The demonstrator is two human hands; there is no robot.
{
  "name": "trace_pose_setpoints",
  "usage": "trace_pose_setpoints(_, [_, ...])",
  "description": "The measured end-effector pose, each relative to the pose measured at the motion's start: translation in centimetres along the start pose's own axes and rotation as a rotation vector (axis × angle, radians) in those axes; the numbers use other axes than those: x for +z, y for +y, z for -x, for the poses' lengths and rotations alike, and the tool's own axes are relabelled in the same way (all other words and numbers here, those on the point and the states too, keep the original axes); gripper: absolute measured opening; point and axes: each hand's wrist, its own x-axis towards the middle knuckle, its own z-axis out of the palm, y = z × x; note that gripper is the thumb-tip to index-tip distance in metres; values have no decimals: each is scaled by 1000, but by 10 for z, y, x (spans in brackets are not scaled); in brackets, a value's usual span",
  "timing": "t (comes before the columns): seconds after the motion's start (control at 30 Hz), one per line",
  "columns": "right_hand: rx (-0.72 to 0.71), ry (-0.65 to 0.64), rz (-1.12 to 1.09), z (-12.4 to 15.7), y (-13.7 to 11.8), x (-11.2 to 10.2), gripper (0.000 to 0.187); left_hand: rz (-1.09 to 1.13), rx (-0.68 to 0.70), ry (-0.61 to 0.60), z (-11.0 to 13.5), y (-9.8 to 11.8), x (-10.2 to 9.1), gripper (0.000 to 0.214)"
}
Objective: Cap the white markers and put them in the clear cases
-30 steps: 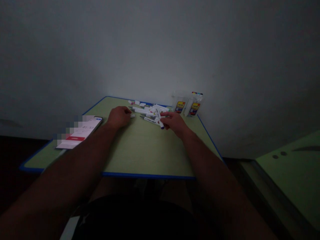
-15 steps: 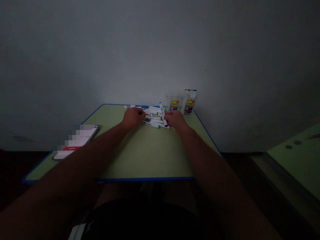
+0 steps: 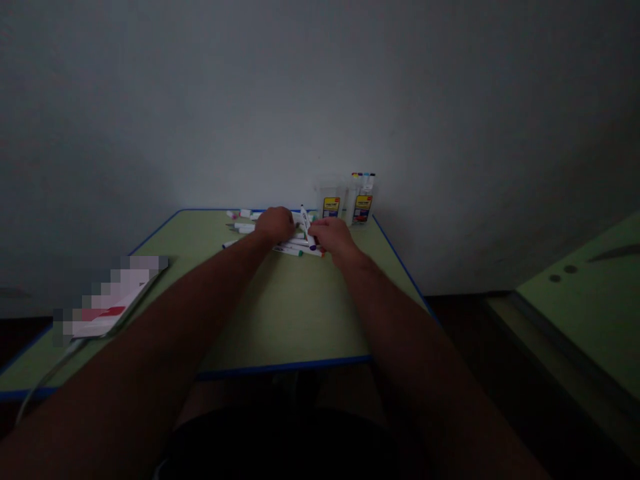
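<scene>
Several white marker pens (image 3: 295, 248) with coloured caps lie in a loose pile at the far side of a green table (image 3: 280, 313) with a blue edge. My right hand (image 3: 331, 237) is closed around one white marker (image 3: 306, 227), which points up and away. My left hand (image 3: 274, 225) rests on the pile with its fingers curled; what is under them is hidden. A few loose caps (image 3: 239, 215) lie to the left of that hand.
Two clear marker boxes (image 3: 350, 200) with yellow labels stand against the wall at the back right. A phone (image 3: 113, 300) with a lit screen and a cable lies at the table's left edge. Another green table (image 3: 590, 293) stands to the right.
Both hands have come closer together over the pile. My right hand has tilted its marker more upright. The view has shifted, so the phone and table sit further left.
</scene>
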Motion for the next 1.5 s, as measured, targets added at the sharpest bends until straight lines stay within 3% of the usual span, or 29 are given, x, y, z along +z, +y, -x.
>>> trace_pose_setpoints(0.1, [122,18,-121,1,-4,-1,11,11,-14,-17,0,6,2,37])
trace_pose_setpoints(0.2, [158,33,-160,3,-8,-2,14,19,-28,-22,-1,7,3,39])
trace_pose_setpoints(0.33, [149,25,-204,5,-10,-3,12,158,-55,88,0,6,-4,43])
trace_pose_setpoints(0.4, [153,26,-221,6,-11,-4,11,367,-135,157,3,4,-13,37])
trace_pose_setpoints(0.5, [161,16,-270,11,-15,-4,12,981,-353,78,17,-2,-29,20])
trace_pose_setpoints(0.6, [146,-51,-354,15,-18,-2,15,1147,-402,34,39,-15,-42,2])
trace_pose_setpoints(0.67, [123,-104,-398,19,-19,0,18,1391,-446,-37,56,-26,-48,3])
trace_pose_setpoints(0.77, [85,-154,-417,23,-21,5,21,1526,-503,-68,79,-43,-48,3])
trace_pose_setpoints(0.83, [69,-180,-402,25,-22,7,23,1521,-471,-61,90,-51,-44,4])
trace_pose_setpoints(0.87, [67,-192,-389,26,-22,8,24,1463,-441,-3,94,-54,-41,5])
trace_pose_setpoints(1.0, [68,-210,-342,26,-19,9,26,924,-219,370,105,-59,-30,11])
trace_pose_setpoints(1.07, [74,-202,-334,25,-17,10,26,735,-112,464,108,-58,-29,15])
trace_pose_setpoints(1.3, [101,-187,-358,25,-14,12,27,599,57,563,113,-57,-26,12])
trace_pose_setpoints(1.5, [101,-201,-405,24,-12,14,27,710,-1,498,112,-54,-27,12])
